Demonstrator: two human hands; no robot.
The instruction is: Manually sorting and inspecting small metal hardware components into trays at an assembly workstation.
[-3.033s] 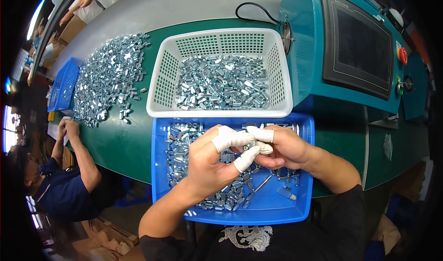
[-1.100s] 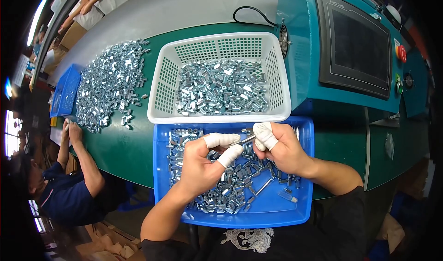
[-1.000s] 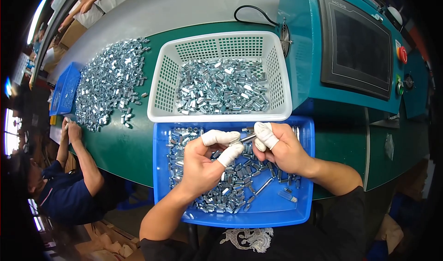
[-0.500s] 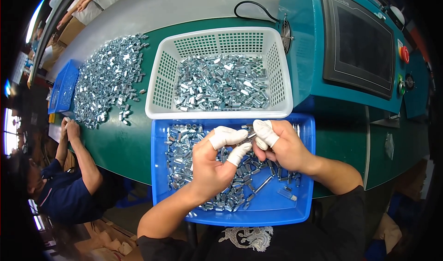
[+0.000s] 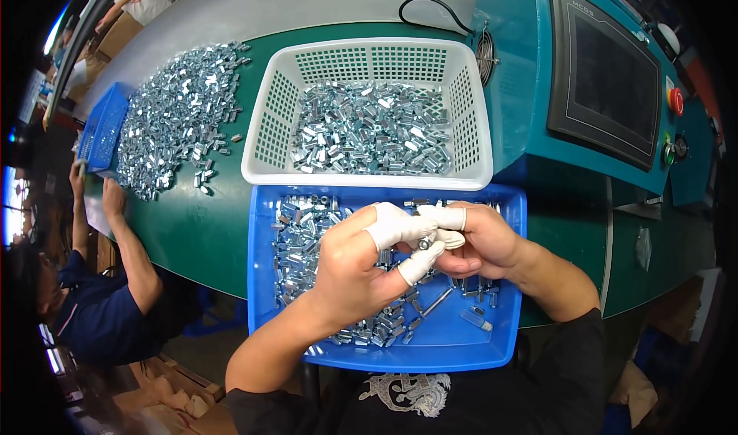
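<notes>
Over the blue tray (image 5: 260, 281), my left hand (image 5: 355, 262) pinches a small shiny hex coupling nut (image 5: 423, 243) between white-wrapped thumb and finger. One end of the nut faces up, showing a round hole. My right hand (image 5: 493, 241) meets it from the right, its white-covered thumb and fingers pressed together close to the nut. Whatever lies between the right fingertips is hidden. Many similar coupling nuts (image 5: 296, 239) lie in the tray beneath. A slim metal rod (image 5: 438, 303) and a clear bluish tube (image 5: 477, 320) rest in its right part.
Behind the tray stands a white perforated basket (image 5: 254, 166) of coupling nuts. A large heap of nuts (image 5: 181, 104) covers the table's left, beside a small blue basket (image 5: 106, 131) and a co-worker's hand (image 5: 114, 196). A teal machine with a screen (image 5: 607, 73) stands at right.
My hands have turned the small metal piece, so its end now shows. My right thumb and fingers have shifted closer to my left. The co-worker's hands have moved to the small blue basket.
</notes>
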